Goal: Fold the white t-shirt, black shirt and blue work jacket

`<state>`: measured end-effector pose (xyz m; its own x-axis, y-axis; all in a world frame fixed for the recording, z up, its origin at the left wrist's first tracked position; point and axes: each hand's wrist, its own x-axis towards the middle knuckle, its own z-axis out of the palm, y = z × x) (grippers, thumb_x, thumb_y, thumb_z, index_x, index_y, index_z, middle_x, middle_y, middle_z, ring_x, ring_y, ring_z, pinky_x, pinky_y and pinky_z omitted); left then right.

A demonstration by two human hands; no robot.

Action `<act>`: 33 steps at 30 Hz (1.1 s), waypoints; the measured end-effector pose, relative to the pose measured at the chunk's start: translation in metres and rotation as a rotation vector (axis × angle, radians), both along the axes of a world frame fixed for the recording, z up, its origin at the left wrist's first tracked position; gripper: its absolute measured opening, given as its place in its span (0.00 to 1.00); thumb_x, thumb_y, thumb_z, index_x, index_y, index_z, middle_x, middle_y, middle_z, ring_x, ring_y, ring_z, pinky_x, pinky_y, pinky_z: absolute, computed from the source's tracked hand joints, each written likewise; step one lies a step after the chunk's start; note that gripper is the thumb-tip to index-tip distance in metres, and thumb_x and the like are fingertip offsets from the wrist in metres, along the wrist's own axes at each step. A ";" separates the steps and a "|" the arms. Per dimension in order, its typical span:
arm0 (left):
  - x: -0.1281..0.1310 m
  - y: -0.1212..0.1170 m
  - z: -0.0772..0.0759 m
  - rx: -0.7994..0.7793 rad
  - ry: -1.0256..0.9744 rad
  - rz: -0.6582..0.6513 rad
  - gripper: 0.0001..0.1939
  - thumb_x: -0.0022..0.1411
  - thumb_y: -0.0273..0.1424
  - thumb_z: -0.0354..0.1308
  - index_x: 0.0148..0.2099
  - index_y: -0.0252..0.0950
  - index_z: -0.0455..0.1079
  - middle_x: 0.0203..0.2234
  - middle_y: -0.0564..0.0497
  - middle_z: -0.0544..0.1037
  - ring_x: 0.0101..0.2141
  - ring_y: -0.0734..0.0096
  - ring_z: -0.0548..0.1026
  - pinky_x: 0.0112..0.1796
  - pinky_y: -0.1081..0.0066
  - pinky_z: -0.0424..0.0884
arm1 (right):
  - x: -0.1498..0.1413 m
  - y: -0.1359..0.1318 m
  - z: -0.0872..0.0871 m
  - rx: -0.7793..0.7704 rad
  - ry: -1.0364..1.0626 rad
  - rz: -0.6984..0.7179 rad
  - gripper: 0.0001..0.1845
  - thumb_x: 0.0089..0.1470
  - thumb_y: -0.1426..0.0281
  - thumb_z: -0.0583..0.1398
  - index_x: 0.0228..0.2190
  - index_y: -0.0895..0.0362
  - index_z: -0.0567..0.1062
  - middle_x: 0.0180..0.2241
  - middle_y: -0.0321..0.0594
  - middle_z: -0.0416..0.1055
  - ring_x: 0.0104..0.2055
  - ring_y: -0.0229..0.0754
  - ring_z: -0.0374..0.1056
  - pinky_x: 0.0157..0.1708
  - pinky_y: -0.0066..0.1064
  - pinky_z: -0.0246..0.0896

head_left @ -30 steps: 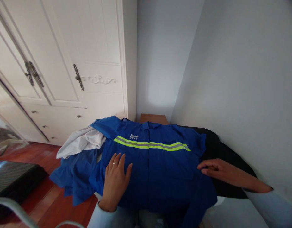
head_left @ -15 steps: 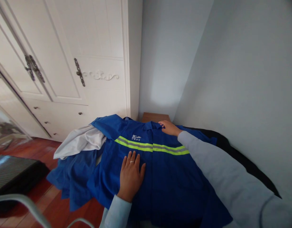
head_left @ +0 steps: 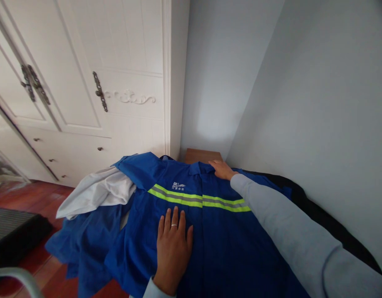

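Note:
A blue work jacket (head_left: 178, 169) with a yellow-green and grey reflective stripe (head_left: 175, 196) and a small white chest print lies spread front side up. Flat on its chest, just below the stripe, rests my left hand (head_left: 174, 248), fingers stretched and a ring on one of them. My right hand (head_left: 222, 169) reaches to the collar (head_left: 199, 168), its fingers extended along the collar's right side. White cloth (head_left: 97, 191) and more blue fabric (head_left: 85, 240) hang beside the jacket's left sleeve side. What supports the clothes is mostly hidden.
A white wardrobe (head_left: 128, 49) with dark metal handles stands ahead on the left. Grey walls (head_left: 318, 91) meet in the corner behind a brown wooden surface (head_left: 203, 155). Black material (head_left: 321, 215) runs along the right wall. A dark box-like object (head_left: 20, 231) sits on the reddish floor.
The view has shifted slightly, so the jacket and my left hand appear a little lower and larger. Both hands keep about the same places on the jacket.

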<state>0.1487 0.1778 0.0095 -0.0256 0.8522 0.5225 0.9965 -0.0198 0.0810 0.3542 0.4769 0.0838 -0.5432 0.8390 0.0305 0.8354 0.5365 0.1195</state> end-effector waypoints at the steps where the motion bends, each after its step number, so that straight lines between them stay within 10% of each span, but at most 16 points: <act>1: 0.000 0.000 0.000 -0.003 0.002 -0.004 0.24 0.69 0.38 0.49 0.61 0.34 0.72 0.60 0.40 0.72 0.61 0.45 0.68 0.59 0.47 0.67 | 0.000 0.001 -0.001 -0.005 -0.009 -0.003 0.36 0.56 0.80 0.55 0.65 0.62 0.60 0.62 0.58 0.63 0.63 0.56 0.61 0.58 0.45 0.58; 12: -0.001 -0.003 -0.003 -0.002 -0.011 -0.026 0.24 0.69 0.39 0.50 0.62 0.34 0.71 0.61 0.39 0.71 0.62 0.44 0.67 0.59 0.45 0.66 | 0.006 0.003 0.002 0.037 -0.053 0.015 0.17 0.61 0.75 0.54 0.48 0.58 0.77 0.48 0.52 0.75 0.51 0.50 0.70 0.51 0.37 0.63; 24: -0.001 -0.003 -0.002 0.010 -0.030 -0.031 0.24 0.69 0.38 0.49 0.61 0.33 0.71 0.60 0.40 0.72 0.62 0.45 0.67 0.59 0.46 0.66 | 0.043 -0.007 -0.010 -0.025 0.019 0.060 0.23 0.58 0.78 0.53 0.49 0.60 0.80 0.54 0.50 0.73 0.57 0.49 0.68 0.59 0.39 0.59; 33: -0.001 -0.005 -0.001 0.007 0.008 -0.024 0.24 0.70 0.38 0.49 0.61 0.33 0.71 0.60 0.40 0.72 0.62 0.45 0.67 0.59 0.46 0.66 | 0.009 -0.007 -0.045 -0.155 0.094 -0.120 0.38 0.68 0.53 0.44 0.67 0.68 0.57 0.69 0.60 0.49 0.72 0.56 0.44 0.69 0.49 0.45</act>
<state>0.1481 0.1732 0.0084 -0.0009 0.8491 0.5283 0.9964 -0.0442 0.0728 0.3635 0.4701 0.0392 -0.4403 0.8960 -0.0581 0.8978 0.4388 -0.0375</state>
